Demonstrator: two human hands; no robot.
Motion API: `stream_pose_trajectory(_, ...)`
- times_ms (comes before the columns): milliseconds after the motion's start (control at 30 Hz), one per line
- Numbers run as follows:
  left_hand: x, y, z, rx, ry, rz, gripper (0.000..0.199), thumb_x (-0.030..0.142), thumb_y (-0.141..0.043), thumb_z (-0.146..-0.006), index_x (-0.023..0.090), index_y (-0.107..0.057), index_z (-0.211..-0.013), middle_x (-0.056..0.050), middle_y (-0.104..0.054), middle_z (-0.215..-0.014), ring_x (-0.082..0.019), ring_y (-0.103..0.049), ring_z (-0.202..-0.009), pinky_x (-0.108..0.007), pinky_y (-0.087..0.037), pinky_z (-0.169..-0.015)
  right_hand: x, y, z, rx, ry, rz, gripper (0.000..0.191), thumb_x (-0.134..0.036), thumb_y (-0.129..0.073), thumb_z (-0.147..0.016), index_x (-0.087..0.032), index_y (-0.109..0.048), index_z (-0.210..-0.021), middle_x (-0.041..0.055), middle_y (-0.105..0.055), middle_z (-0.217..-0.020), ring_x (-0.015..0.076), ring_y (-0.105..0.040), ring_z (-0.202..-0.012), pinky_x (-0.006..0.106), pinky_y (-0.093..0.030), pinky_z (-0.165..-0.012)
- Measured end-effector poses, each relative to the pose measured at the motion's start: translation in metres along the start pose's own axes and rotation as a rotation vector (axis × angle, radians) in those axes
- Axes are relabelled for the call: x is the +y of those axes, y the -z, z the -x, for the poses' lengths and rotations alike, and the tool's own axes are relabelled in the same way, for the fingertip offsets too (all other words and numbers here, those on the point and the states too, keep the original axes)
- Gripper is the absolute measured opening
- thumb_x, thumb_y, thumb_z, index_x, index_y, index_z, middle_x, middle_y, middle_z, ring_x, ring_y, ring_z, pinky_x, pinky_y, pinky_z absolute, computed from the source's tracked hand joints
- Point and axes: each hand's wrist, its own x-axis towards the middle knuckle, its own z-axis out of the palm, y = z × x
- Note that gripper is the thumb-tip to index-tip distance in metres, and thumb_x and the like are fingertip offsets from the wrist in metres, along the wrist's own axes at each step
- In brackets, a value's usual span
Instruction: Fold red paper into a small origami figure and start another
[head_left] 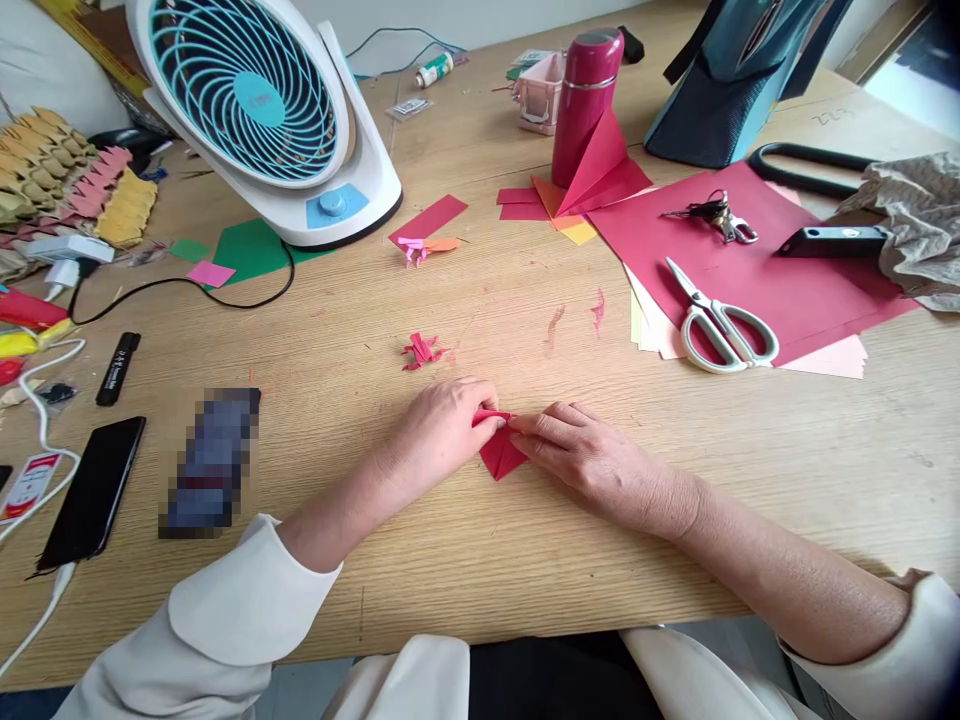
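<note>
A small piece of red folded paper [501, 456] lies on the wooden table in front of me, its lower end tapering to a point. My left hand [450, 420] pinches its upper left edge between thumb and fingers. From the other side, my right hand [577, 445] has its fingers closed on the paper's upper right edge. Both hands cover part of the paper. Just beyond my left hand sits a small red origami figure [424, 350]. Farther back, a pink and orange origami figure [427, 247] rests beside a red paper strip [431, 218].
White-handled scissors [724, 325] and keys [716, 215] lie on large red paper [817, 300] to the right. A magenta flask [589, 110] and a fan [262, 110] stand at the back. On the left are a black phone [94, 490], a pixelated object [212, 460] and a marker [118, 370].
</note>
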Motion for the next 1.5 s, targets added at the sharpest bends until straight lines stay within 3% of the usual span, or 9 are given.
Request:
stream_pose_trajectory(267, -0.003, -0.007, 0.010, 0.096, -0.004, 0.013, 0.014, 0.012, -0.055, -0.091, 0.019, -0.056, -0.079, 0.000, -0.064, -0.081, -0.016, -0.059, -0.075, -0.029, -0.040, -0.070, 0.001, -0.001, -0.001, 0.011, 0.002, 0.037, 0.034, -0.013, -0.043, -0.101, -0.008, -0.061, -0.129, 0.0175, -0.061, -0.134, 0.0236, -0.054, -0.095, 0.040, -0.050, -0.082)
stream_pose_trajectory(600, -0.004, -0.004, 0.008, 0.056, 0.025, 0.073, 0.014, 0.020, -0.066, -0.088, 0.020, -0.056, -0.078, 0.002, -0.064, -0.081, -0.015, -0.059, -0.075, -0.029, -0.040, -0.068, 0.001, 0.000, 0.000, 0.009, 0.004, 0.053, 0.036, -0.013, -0.042, -0.101, -0.011, -0.060, -0.133, 0.0165, -0.060, -0.137, 0.0243, -0.055, -0.097, 0.042, -0.049, -0.080)
stream_pose_trajectory(1067, -0.011, -0.016, 0.024, 0.292, -0.083, 0.233, 0.008, 0.013, -0.061, -0.089, 0.019, -0.063, -0.084, -0.002, -0.067, -0.083, -0.017, -0.060, -0.082, -0.031, -0.046, -0.077, 0.005, -0.003, 0.001, -0.001, -0.004, 0.085, 0.036, -0.015, -0.042, -0.103, -0.011, -0.059, -0.134, 0.0145, -0.056, -0.144, 0.0248, -0.055, -0.103, 0.041, -0.047, -0.082)
stream_pose_trajectory(1500, -0.013, -0.021, 0.024, 0.326, -0.042, 0.248, 0.018, 0.016, -0.057, -0.091, 0.018, -0.065, -0.075, -0.002, -0.061, -0.074, -0.014, -0.056, -0.071, -0.026, -0.044, -0.066, 0.002, -0.002, -0.002, -0.001, -0.017, 0.088, 0.034, -0.013, -0.046, -0.100, -0.009, -0.062, -0.130, 0.0155, -0.056, -0.144, 0.0252, -0.055, -0.098, 0.041, -0.048, -0.081)
